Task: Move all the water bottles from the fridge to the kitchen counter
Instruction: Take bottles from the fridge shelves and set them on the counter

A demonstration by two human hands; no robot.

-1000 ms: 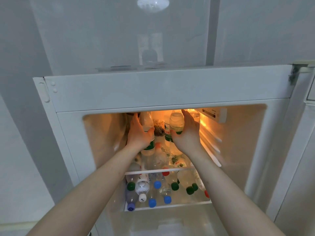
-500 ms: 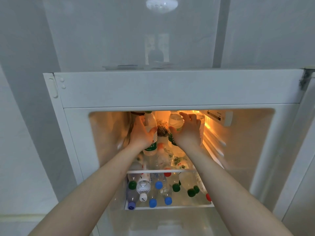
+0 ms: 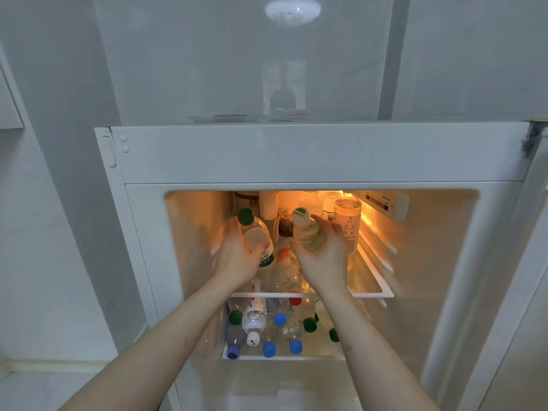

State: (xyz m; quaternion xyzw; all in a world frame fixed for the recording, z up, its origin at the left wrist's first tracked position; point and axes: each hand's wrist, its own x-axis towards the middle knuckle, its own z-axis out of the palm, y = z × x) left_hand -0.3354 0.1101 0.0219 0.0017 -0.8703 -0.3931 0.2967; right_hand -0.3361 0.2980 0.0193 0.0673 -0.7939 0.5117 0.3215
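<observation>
The open fridge [image 3: 296, 155] is lit inside. My left hand [image 3: 237, 259] grips a clear water bottle with a green cap and green label [image 3: 255, 232], tilted with its cap toward me, above the upper shelf. My right hand [image 3: 323, 259] grips a second clear bottle with a pale green-marked cap [image 3: 305, 232], also tilted toward me. Another bottle with an orange-red cap [image 3: 284, 262] lies on the upper shelf between my hands. Several bottles with blue, green, white and red caps [image 3: 272, 327] lie on the lower shelf.
A tall clear bottle with a printed label [image 3: 347, 223] stands at the right of the upper shelf. A white cylinder [image 3: 268, 206] and a dark jar stand at the back. The fridge's control box [image 3: 385, 204] hangs top right. The glass shelf edge [image 3: 370, 293] runs below my wrists.
Both hands have tipped their bottles from upright so that the caps point toward me, and drawn them a little outward and lower. The view has shifted right.
</observation>
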